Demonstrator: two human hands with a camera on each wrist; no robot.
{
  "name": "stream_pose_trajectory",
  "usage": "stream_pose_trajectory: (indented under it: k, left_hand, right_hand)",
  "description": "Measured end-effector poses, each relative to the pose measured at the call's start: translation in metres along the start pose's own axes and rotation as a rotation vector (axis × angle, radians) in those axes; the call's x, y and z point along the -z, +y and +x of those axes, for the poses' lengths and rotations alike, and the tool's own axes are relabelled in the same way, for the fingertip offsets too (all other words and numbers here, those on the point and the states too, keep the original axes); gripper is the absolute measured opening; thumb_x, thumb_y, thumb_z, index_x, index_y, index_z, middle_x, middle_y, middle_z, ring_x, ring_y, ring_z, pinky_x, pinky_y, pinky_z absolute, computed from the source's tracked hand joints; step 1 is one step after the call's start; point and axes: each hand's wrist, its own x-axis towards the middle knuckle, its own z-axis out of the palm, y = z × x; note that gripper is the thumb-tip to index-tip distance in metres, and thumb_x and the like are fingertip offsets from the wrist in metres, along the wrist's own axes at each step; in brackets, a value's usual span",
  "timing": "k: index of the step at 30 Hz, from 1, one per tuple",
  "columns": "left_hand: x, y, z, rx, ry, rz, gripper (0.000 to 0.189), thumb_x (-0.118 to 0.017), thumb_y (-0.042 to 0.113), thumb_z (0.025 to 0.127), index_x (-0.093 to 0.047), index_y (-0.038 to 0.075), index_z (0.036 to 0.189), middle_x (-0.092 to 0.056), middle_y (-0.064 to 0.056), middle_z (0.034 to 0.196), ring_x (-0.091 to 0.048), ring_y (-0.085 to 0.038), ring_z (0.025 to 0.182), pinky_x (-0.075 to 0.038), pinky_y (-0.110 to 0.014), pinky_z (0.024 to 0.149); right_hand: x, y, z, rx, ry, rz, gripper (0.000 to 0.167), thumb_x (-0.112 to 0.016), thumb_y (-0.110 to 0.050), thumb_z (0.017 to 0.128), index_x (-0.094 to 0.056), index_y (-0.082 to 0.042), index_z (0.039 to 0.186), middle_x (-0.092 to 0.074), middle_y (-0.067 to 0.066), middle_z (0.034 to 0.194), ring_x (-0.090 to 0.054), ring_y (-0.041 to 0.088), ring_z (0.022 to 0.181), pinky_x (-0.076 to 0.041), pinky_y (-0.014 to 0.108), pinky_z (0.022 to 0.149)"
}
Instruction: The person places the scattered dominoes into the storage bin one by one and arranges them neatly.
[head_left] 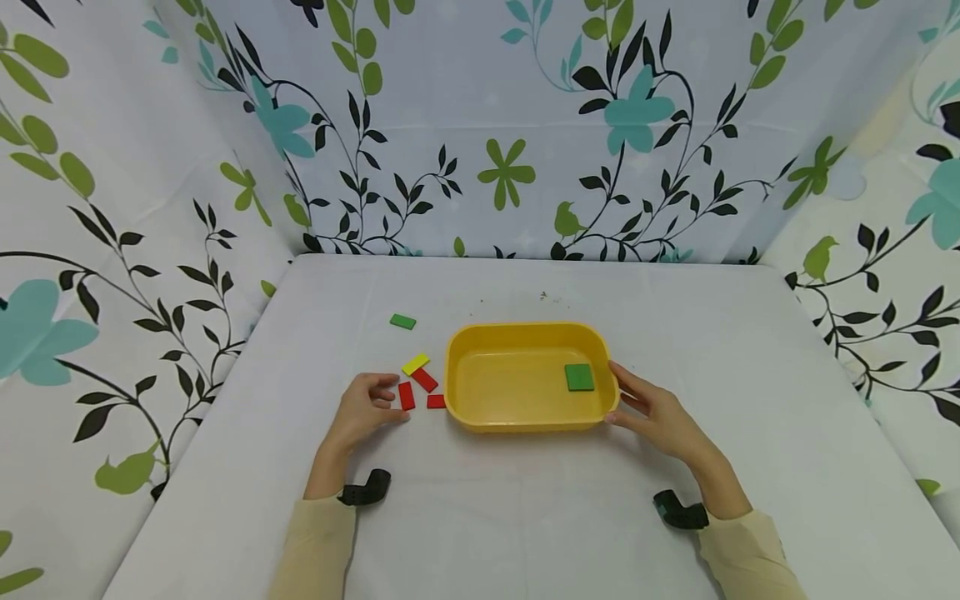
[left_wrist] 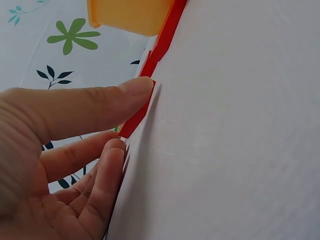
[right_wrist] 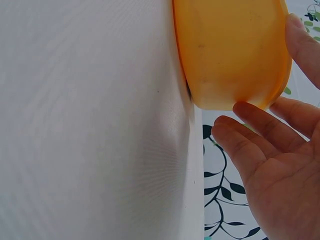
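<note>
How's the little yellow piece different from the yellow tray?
The yellow tray is much bigger than the yellow piece. The tray is hollow with raised sides; the piece looks flat. The right hand touches the tray, not the piece. Both are yellow.

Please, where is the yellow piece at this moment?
In the head view, the yellow piece lies left of the tray, right beside a red piece, and above and right of the left hand.

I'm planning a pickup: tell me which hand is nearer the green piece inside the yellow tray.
Right. The right hand touches the end of the yellow tray by the green piece; the left hand is beyond the opposite end, beside a red piece.
</note>
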Motion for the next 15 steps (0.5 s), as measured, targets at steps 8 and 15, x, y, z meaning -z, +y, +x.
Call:
stream_pose_trajectory:
  k: [8,15]
  left_hand:
    - [-0.0018,0.0023,0.0013,-0.035,0.023,0.047,0.049,-0.082,0.006,0.075,-0.065,0.001,0.121,-0.051,-0.013,0.11,-0.054,-0.022,0.092,-0.047,-0.021,0.076]
    - [-0.0033,0.0024,0.0014,-0.026,0.042,0.055,0.046,-0.082,0.01,0.077,-0.066,0.002,0.119,-0.051,-0.012,0.107,-0.052,-0.022,0.093,-0.046,-0.021,0.073]
  right_hand:
    - [-0.0007,0.0,-0.0005,-0.011,0.002,-0.007,0.079,-0.072,-0.023,0.088,-0.031,-0.005,0.153,-0.033,0.018,0.156,-0.042,0.038,0.137,-0.043,0.04,0.101]
    - [-0.0009,-0.0009,0.0,-0.013,0.002,-0.011,0.079,-0.072,-0.023,0.088,-0.03,-0.005,0.153,-0.033,0.018,0.156,-0.044,0.039,0.136,-0.043,0.04,0.101]
